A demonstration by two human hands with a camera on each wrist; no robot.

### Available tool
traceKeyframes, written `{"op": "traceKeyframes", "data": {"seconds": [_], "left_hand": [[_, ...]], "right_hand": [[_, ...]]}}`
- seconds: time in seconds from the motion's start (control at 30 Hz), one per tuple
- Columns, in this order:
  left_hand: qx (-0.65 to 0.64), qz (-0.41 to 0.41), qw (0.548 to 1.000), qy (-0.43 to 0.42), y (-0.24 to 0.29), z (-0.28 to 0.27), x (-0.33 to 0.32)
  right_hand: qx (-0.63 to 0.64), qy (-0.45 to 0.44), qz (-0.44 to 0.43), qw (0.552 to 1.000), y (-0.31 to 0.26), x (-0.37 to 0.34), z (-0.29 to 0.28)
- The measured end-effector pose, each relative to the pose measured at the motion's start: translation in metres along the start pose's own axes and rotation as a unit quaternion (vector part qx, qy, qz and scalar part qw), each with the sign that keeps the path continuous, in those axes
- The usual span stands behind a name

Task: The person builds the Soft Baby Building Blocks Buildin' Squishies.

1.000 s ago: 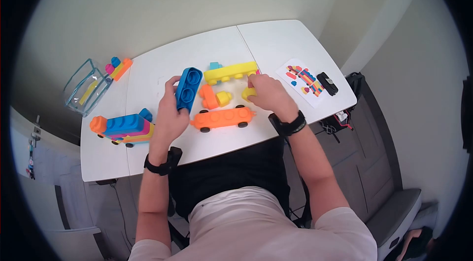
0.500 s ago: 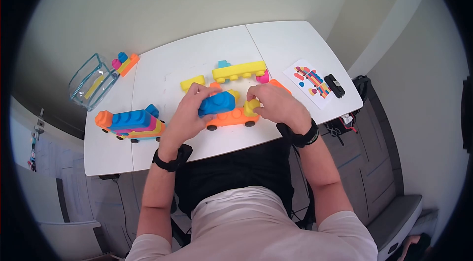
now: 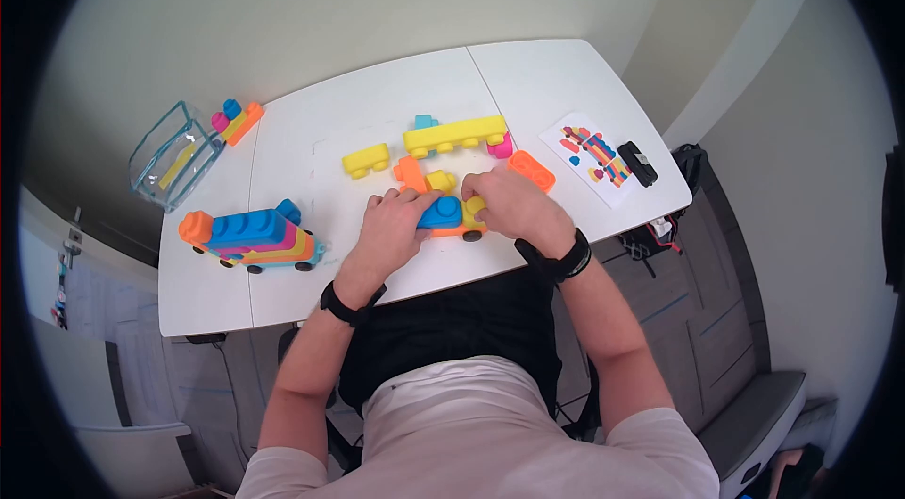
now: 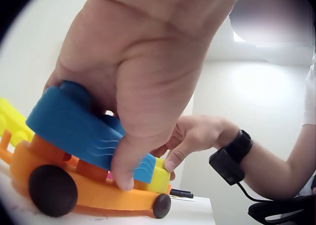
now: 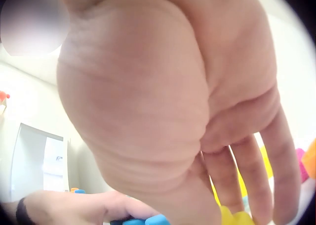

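Note:
Thumb and fingers of my left hand (image 3: 388, 230) grip a long blue building block (image 4: 74, 128) from both sides. It lies studs up over the orange wheeled base (image 4: 91, 188), tilted, its far-left end raised above the base's studs in the left wrist view. My right hand (image 3: 517, 205) pinches a small yellow block (image 4: 160, 178) at the base's right end, right beside the blue block's end. In the head view the left hand hides much of the base.
Behind the hands lie an orange block (image 3: 409, 174), a short yellow block (image 3: 366, 161), a long yellow block (image 3: 457, 135) and an orange block (image 3: 533, 172). At left stands a built wheeled stack (image 3: 250, 240), with a clear case (image 3: 174, 160) beyond. A picture sheet (image 3: 589, 155) lies right.
My left hand has turned the blue block studs up and brought it down onto the orange base. My right hand has brought the small yellow block to the base's right end.

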State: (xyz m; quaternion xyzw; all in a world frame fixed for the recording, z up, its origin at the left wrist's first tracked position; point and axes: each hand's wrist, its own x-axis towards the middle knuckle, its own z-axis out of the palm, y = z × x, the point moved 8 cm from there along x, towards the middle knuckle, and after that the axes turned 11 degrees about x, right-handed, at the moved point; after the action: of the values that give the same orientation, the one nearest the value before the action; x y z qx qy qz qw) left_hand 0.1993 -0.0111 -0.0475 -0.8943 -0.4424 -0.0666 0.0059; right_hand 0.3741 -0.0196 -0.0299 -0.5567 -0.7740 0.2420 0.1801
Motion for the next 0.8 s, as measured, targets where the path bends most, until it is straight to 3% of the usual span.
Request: {"op": "traceKeyframes", "data": {"seconds": [0.2, 0.3, 0.4, 0.57, 0.63, 0.8], "left_hand": [[0.069, -0.019, 0.997, -0.006, 0.001, -0.008, 0.001], [0.088, -0.032, 0.995, 0.031, -0.011, -0.004, -0.003], [0.085, -0.027, 0.996, -0.008, -0.016, -0.002, -0.002], [-0.032, 0.014, 0.999, 0.029, -0.011, -0.013, 0.005], [-0.038, 0.007, 0.999, 0.024, -0.009, -0.013, 0.005], [-0.024, 0.018, 1.000, 0.007, -0.009, -0.002, 0.008]], "right_hand": [[0.034, -0.001, -0.017, 0.999, -0.005, 0.001, 0.011], [0.060, 0.018, -0.030, 0.998, -0.008, 0.001, 0.020], [0.061, 0.004, -0.004, 0.998, -0.013, 0.002, 0.017], [0.062, -0.020, 0.017, 0.998, -0.010, 0.001, 0.015], [0.056, 0.009, -0.019, 0.998, -0.010, 0.001, 0.014], [0.052, -0.002, -0.005, 0.999, -0.012, 0.000, 0.011]]}}
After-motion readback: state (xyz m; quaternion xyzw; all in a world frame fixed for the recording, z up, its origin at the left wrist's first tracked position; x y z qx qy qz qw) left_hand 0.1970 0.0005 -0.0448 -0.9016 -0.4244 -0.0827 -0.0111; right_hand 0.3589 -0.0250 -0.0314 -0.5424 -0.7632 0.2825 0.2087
